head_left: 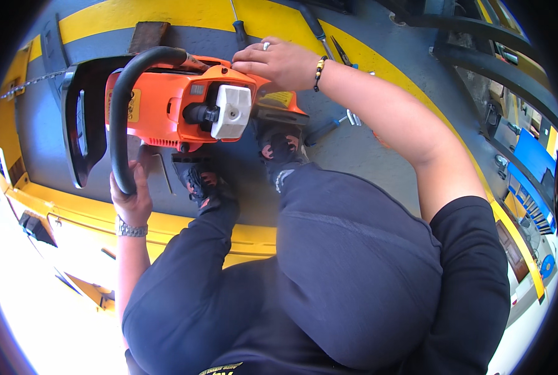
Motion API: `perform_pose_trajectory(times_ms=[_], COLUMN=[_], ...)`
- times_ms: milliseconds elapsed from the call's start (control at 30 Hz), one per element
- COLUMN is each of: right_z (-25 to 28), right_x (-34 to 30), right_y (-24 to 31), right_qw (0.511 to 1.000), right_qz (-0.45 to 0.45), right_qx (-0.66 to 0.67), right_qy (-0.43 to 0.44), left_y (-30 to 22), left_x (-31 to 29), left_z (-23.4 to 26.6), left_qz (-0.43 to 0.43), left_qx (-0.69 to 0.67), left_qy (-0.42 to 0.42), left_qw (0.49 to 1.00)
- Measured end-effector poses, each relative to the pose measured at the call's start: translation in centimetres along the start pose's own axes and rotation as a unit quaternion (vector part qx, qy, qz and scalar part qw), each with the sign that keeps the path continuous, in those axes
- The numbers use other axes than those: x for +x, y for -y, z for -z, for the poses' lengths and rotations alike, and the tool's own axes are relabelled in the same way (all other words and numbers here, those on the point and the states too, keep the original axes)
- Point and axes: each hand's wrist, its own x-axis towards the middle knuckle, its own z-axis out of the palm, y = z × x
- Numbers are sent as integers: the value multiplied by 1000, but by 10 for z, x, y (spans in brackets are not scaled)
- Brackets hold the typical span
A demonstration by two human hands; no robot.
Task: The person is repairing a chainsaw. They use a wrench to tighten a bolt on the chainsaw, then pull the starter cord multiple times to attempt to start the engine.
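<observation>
An orange chainsaw [160, 106] with a black front handle [121, 119] and a black hand guard [73, 125] is tilted in front of me, above my shoes. My left hand [132, 197] is closed round the lower end of the front handle. On the saw's far right side rests my right hand [276, 62], its fingers bent over the orange housing and its palm side hidden. A white boxy part [232, 112] sticks out of the housing on a dark fitting. Beside it is an orange and black piece [283, 107] with a yellow label; whether it joins the saw I cannot tell.
Beyond the saw lie screwdrivers [240, 34], pliers [341, 53] and a dark block [149, 36] on the grey and yellow floor. A saw chain [35, 84] stretches at the left. Dark metal bars [488, 65] stand at the right. Yellow metal framework [91, 237] runs along the left.
</observation>
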Motion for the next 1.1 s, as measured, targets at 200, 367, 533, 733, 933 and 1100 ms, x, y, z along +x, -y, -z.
perform_pose_trajectory(times_ms=[200, 367, 533, 733, 933, 1100], right_z=[7, 3, -2, -1, 6, 0], right_x=[1, 1, 4, 3, 2, 2], right_y=[1, 2, 0, 1, 3, 2], right_qw=[1000, 1000, 1000, 1000, 998, 999], right_qz=[-7, -14, -1, -15, -30, -37], right_qx=[-16, -1, -6, 3, -19, 27], right_qy=[23, 13, 15, 12, 45, 27], left_y=[4, 0, 0, 2, -7, -3], left_x=[0, 3, 1, 0, 4, 3], left_z=[0, -2, -3, 0, -4, -2], left_qz=[12, -3, -7, 14, 23, 2], left_qx=[-10, -17, -8, -4, -33, -28], left_qy=[9, 3, -10, 2, -2, 6], left_qw=[1000, 1000, 1000, 1000, 999, 1000])
